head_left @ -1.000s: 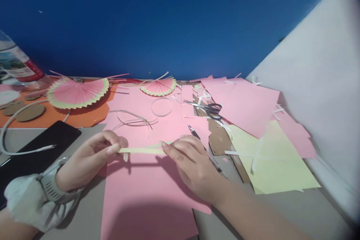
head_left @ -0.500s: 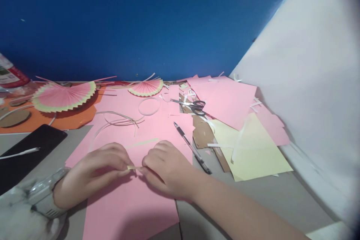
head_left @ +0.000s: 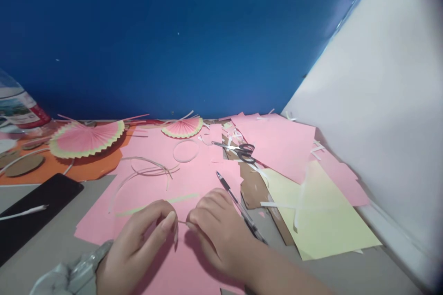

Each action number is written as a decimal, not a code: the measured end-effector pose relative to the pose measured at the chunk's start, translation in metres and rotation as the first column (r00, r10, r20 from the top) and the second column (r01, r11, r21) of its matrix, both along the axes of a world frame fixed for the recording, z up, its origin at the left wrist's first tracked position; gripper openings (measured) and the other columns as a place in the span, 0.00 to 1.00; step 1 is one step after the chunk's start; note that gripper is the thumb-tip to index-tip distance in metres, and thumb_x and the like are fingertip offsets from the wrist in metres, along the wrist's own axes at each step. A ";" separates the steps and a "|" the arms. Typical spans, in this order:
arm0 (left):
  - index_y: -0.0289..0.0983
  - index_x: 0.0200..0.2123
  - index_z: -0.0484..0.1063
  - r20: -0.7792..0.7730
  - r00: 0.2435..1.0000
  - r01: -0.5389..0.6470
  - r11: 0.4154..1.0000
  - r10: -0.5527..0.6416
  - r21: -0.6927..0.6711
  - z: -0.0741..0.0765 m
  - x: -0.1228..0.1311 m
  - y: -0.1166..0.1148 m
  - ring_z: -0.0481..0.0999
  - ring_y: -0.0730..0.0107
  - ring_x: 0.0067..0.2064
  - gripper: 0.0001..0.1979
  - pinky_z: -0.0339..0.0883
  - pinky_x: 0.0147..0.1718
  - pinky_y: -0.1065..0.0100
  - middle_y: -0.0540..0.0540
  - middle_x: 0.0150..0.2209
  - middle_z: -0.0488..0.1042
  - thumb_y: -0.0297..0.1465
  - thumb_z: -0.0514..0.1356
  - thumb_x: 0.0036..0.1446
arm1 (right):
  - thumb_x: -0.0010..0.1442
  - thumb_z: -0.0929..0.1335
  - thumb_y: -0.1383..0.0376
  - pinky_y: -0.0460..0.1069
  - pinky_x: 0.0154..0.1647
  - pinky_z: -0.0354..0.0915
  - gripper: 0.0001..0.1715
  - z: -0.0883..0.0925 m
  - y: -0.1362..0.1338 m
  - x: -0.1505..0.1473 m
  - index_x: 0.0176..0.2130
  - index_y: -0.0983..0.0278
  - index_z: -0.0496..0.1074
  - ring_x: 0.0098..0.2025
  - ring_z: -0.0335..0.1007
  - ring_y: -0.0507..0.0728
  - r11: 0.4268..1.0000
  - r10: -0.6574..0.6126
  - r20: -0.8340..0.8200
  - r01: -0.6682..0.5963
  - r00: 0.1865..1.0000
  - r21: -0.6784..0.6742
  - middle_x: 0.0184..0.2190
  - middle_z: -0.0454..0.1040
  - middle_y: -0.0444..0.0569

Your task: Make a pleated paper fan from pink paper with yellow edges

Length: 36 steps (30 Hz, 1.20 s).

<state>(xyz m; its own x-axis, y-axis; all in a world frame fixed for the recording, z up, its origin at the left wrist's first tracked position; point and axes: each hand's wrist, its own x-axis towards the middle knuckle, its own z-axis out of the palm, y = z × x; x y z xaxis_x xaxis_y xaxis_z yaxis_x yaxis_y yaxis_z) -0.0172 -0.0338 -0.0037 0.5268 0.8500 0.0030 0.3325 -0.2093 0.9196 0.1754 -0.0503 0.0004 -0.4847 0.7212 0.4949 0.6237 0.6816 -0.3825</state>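
Note:
Over the pink paper sheet (head_left: 194,179), my left hand (head_left: 147,237) and my right hand (head_left: 221,233) face each other with a small gap between their fingertips. A thin tan strip (head_left: 182,222), seen nearly edge-on, spans that gap. Each hand pinches one end; the fingers hide the rest of it, and its material is unclear. Just beyond my hands a pale green paper strip (head_left: 183,198) lies on the pink sheet. The black-capped pen (head_left: 238,205) rests right beside my right hand, partly behind it.
Pleated pink paper fans (head_left: 88,140) lie at the back left, near a bottle (head_left: 20,106) and a black phone (head_left: 38,221). Scissors (head_left: 238,148), cardboard scraps (head_left: 252,184) and a yellow sheet (head_left: 332,221) are to the right. Curled strips (head_left: 145,166) lie beyond my left hand.
The view has tilted up, so the table things sit lower in the picture. My left hand has turned, its thumb now raised, and the strip between my hands shows thinner, nearly edge-on.

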 end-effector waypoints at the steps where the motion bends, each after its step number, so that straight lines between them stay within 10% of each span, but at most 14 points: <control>1: 0.37 0.27 0.64 0.004 1.000 -0.009 1.000 0.009 -0.003 -0.003 0.000 0.002 0.68 0.74 0.30 0.16 0.62 0.33 0.72 0.50 0.27 0.68 0.35 0.44 0.65 | 0.60 0.58 0.70 0.52 0.40 0.54 0.07 0.001 0.000 0.001 0.34 0.65 0.64 0.34 0.57 0.54 1.000 -0.009 0.011 0.009 1.000 -0.002 0.30 0.68 0.47; 11: 0.38 0.27 0.63 0.059 0.998 0.011 1.000 -0.012 0.018 -0.002 0.003 0.006 0.69 0.74 0.30 0.14 0.63 0.32 0.73 0.50 0.26 0.69 0.34 0.46 0.64 | 0.58 0.66 0.71 0.56 0.58 0.47 0.15 -0.010 0.003 -0.011 0.46 0.63 0.68 0.49 0.63 0.56 0.919 -0.245 -0.108 0.266 0.964 0.290 0.41 0.73 0.49; 36: 0.37 0.29 0.63 -0.083 0.992 0.106 0.982 -0.094 0.157 -0.003 0.003 0.011 0.68 0.73 0.31 0.13 0.62 0.34 0.71 0.50 0.28 0.69 0.29 0.44 0.64 | 0.60 0.62 0.71 0.61 0.66 0.36 0.16 -0.001 0.001 -0.005 0.49 0.66 0.68 0.52 0.66 0.54 0.988 -0.125 0.099 0.115 0.987 0.100 0.45 0.76 0.48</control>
<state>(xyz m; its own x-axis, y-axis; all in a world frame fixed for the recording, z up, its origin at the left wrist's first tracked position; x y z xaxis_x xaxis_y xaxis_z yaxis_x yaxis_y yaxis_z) -0.0144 -0.0227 -0.0064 0.6128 0.7848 0.0927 0.3687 -0.3877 0.8448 0.1702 -0.0495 -0.0007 -0.4501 0.7302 0.5140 0.7366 0.6290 -0.2486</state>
